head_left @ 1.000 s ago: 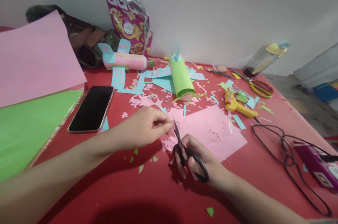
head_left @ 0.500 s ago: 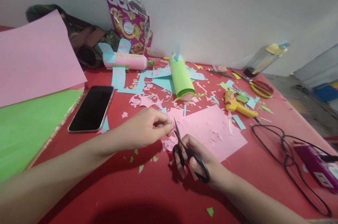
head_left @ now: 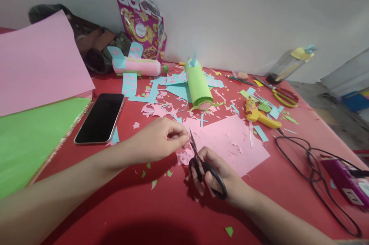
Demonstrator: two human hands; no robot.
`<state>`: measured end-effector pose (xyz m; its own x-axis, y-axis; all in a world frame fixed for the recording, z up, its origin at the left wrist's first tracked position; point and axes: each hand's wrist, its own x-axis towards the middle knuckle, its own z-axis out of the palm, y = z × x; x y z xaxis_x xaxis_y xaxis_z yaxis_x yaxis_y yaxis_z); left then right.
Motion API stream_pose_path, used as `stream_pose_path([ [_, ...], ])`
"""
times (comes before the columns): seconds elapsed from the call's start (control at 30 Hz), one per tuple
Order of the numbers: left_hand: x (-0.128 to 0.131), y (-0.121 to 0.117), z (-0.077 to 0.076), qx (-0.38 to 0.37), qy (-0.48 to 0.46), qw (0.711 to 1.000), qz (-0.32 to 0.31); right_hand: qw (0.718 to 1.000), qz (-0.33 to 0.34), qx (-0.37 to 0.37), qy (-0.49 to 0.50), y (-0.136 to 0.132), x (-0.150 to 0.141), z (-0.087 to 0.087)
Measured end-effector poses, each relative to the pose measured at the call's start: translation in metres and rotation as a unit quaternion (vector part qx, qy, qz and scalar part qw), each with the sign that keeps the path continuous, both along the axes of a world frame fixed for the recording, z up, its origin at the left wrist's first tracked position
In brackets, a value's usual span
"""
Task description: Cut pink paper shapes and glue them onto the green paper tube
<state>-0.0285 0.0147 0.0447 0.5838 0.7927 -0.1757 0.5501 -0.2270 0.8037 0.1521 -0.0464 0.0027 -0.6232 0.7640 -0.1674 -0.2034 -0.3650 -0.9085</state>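
Note:
My right hand (head_left: 215, 174) grips black-handled scissors (head_left: 211, 177), fingers through the loops, the blades slightly apart and pointing away from me. Just left of the blades, my left hand (head_left: 164, 139) is closed in a pinch; a tiny bit of pink paper appears at its fingertips, mostly hidden by them. Below the fingertips lies a pink cut-out scrap (head_left: 186, 156). Beyond the scissors a pink sheet (head_left: 248, 141) lies flat with small curled trimmings on it. A green paper-wrapped tube (head_left: 198, 85) with blue paper wings rests behind my hands.
At left are a phone (head_left: 100, 118), a large pink sheet (head_left: 40, 64) and a green sheet (head_left: 37, 133). A pink-wrapped bottle (head_left: 144, 67) lies near a snack bag (head_left: 141, 25). To the right are a yellow glue gun (head_left: 262, 118), its cable, pliers (head_left: 284, 97) and a purple power strip (head_left: 346, 179).
The scissors' handle loops swung slightly apart and then back a little closer. My left hand and the things on the table stay in place.

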Motion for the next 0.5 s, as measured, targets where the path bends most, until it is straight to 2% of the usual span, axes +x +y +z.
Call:
stream_pose_path([
  [0.5, 0.013, -0.017, -0.012, -0.081, -0.099, 0.987, 0.1, 1.0, -0.013, -0.004, 0.021, 0.0, 0.0, 0.001],
])
